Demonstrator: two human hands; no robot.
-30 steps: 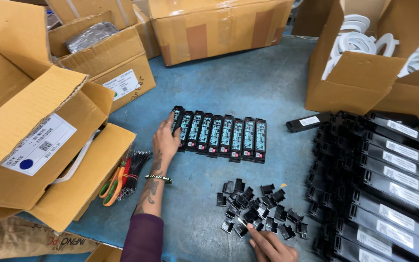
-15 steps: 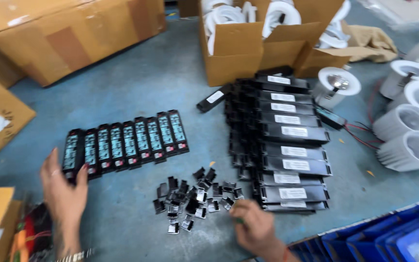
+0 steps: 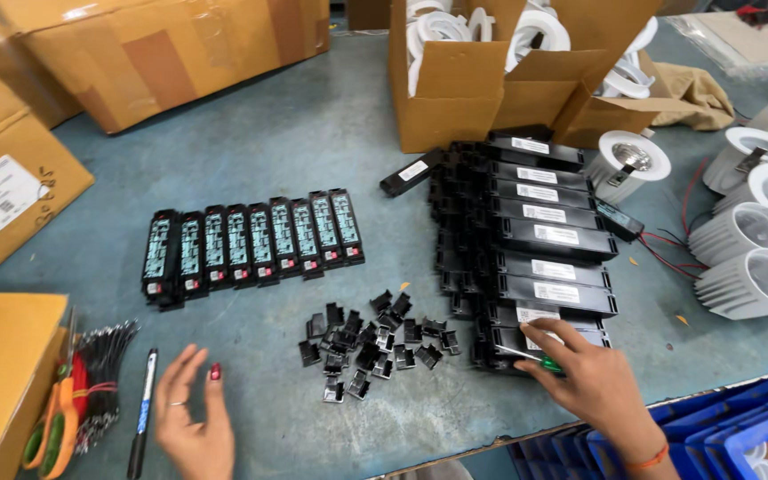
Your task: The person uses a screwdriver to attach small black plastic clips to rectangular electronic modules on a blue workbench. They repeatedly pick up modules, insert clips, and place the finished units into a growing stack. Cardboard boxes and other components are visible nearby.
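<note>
The bench was blue-grey, the drivers black with white labels, the open boards green in black cases, the clips black, the lamps white, the boxes brown.

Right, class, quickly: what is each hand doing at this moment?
Left hand: open, empty, hovering over the table beside a pen.
Right hand: on the nearest black box, pinching a small green tool.
</note>
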